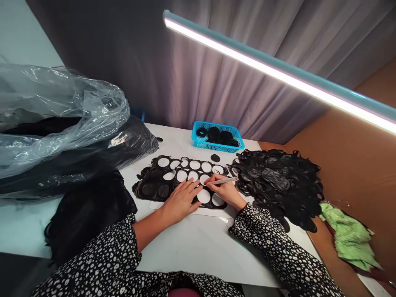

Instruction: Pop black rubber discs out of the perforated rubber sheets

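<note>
My left hand (183,200) lies flat with its fingers stretched out, pressing on a black rubbery sheet (152,175) with round holes. White shows through many of the holes. In my right hand (226,191) is a slim white pen-like tool (223,180), gripped between thumb and fingers. Its tip points left, at the rim of a hole near the sheet's middle, close to my left fingertips. Whether the tip is a blade or a nib is too small to tell. A loose black disc (215,158) lies just beyond the sheet.
A blue basket (218,146) holding black rings and discs stands at the back of the white table (192,247). To the right rises a heap of black ring-holed scraps (278,181). Plastic-wrapped black material (102,152) fills the left. A tube lamp (262,64) hangs overhead; a green cloth (349,235) lies far right.
</note>
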The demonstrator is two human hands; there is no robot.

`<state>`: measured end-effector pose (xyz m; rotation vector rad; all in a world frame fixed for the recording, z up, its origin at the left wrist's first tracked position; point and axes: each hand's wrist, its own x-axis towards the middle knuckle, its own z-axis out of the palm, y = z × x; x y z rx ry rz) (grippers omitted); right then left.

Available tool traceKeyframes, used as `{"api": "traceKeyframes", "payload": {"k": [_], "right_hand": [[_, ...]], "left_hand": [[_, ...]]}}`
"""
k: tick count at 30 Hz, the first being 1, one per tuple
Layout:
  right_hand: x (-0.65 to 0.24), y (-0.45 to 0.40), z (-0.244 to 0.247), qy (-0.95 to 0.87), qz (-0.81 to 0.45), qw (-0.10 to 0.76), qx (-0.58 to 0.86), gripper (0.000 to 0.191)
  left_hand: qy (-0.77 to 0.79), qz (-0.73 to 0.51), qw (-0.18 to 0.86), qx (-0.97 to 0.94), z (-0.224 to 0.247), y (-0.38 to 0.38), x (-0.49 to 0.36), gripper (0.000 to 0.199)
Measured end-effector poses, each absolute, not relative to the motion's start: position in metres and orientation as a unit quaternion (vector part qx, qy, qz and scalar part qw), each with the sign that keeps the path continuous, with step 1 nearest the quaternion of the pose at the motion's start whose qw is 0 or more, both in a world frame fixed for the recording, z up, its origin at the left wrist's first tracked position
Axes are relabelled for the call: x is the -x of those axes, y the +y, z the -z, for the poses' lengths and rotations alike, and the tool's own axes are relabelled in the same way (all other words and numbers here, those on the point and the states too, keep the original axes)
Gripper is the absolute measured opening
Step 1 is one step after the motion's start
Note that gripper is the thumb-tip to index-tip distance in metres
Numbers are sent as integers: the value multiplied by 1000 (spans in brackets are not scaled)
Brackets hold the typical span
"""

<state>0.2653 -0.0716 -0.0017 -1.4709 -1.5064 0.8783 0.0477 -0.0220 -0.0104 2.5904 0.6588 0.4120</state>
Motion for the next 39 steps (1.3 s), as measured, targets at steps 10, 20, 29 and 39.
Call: {"api": "traceKeyframes", "payload": {"k": [10,20,29,39], "right_hand": [[-263,-68,6,-618,-328,427,573,17],[-264,-69,10,-664,-260,406,572,14],[-264,-60,4,-775,48,191,600,16],[-314,-68,-22,-546,-111,443,703,25]], "left_hand": [[245,-98,150,-953,8,-21,-48,50],[249,-79,129,-957,7,-21,-49,52],[234,-110,125,-958,12,-22,-45,49],[202,-144,91,-965,-2,-31,-41,53]]}}
